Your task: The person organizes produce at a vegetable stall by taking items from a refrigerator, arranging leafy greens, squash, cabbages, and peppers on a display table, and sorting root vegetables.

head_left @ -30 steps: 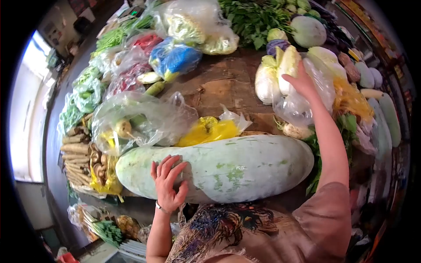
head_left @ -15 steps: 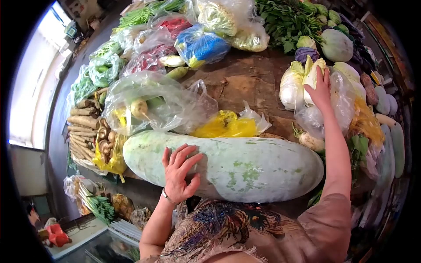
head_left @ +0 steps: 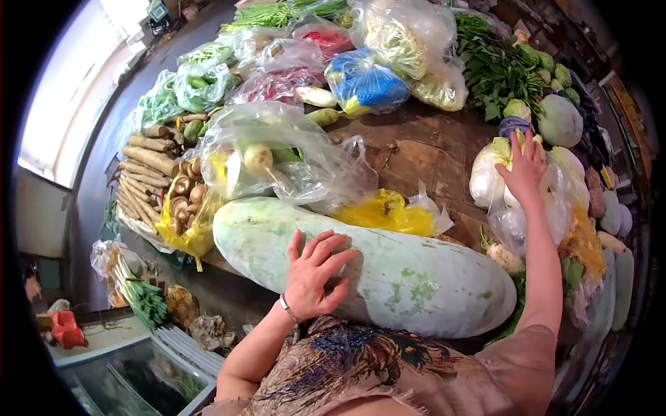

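A large pale green winter melon (head_left: 409,277) lies lengthwise in front of me. My left hand (head_left: 316,274) rests on its top with the fingers spread. Farther off to the right, my right hand (head_left: 525,168) reaches over the napa cabbages (head_left: 488,177), fingers apart and touching their leafy tops. My palm and wrist hide part of them. A clear plastic bag (head_left: 510,220) wraps round the lower part of the cabbages. Just beyond my right fingertips sits a purple cabbage (head_left: 514,125).
Beyond the melon lie a yellow plastic bag (head_left: 388,213) and a clear bag of radishes (head_left: 305,149). Mushrooms (head_left: 186,204) and long brown roots (head_left: 149,166) are at the left. Leafy greens (head_left: 496,66) and a round pale melon (head_left: 560,120) stand at the back right.
The camera view has shifted and tilted, so the table's things appear farther right. My right hand's fingers are spread wider over the cabbages. My left hand stays on the winter melon.
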Action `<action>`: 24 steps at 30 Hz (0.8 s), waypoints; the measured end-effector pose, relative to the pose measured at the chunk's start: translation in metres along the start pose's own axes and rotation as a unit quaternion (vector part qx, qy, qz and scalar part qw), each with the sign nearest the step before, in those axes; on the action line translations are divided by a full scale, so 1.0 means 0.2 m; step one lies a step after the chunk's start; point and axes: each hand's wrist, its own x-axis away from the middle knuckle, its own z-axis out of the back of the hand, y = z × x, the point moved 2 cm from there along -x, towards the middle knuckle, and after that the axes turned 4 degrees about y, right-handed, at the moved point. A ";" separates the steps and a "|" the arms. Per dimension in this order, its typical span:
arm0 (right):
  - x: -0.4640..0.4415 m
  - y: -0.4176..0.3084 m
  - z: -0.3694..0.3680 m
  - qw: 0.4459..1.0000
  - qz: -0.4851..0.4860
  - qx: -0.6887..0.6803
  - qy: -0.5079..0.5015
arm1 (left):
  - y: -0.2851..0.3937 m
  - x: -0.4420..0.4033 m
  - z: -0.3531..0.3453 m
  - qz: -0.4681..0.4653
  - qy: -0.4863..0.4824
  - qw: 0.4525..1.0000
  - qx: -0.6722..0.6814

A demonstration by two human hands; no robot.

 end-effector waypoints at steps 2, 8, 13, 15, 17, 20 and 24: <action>-0.04 -0.15 0.02 0.997 0.043 -0.057 0.000 | 0.00 -0.01 0.00 -0.004 -0.009 1.000 0.003; -0.42 -0.72 -0.24 0.930 0.144 -0.316 -0.118 | -0.01 -0.01 0.01 0.001 -0.018 1.000 0.015; -0.88 -1.06 -0.48 0.876 0.043 -0.464 -0.124 | -0.06 0.01 -0.04 -0.006 -0.025 1.000 -0.007; -0.97 -1.17 -0.53 0.823 -0.004 -0.551 -0.142 | -0.06 0.00 -0.02 -0.007 -0.032 0.999 -0.002; -1.01 -1.27 -0.56 0.853 -0.006 -0.507 -0.127 | -0.05 -0.01 -0.01 0.003 -0.049 0.999 0.014; -0.99 -1.32 -0.56 0.904 -0.025 -0.418 -0.089 | -0.06 -0.02 0.01 0.008 -0.059 0.998 0.020; -0.82 -1.34 -0.56 0.924 0.049 -0.378 -0.028 | -0.05 -0.03 0.01 0.012 -0.053 0.998 0.042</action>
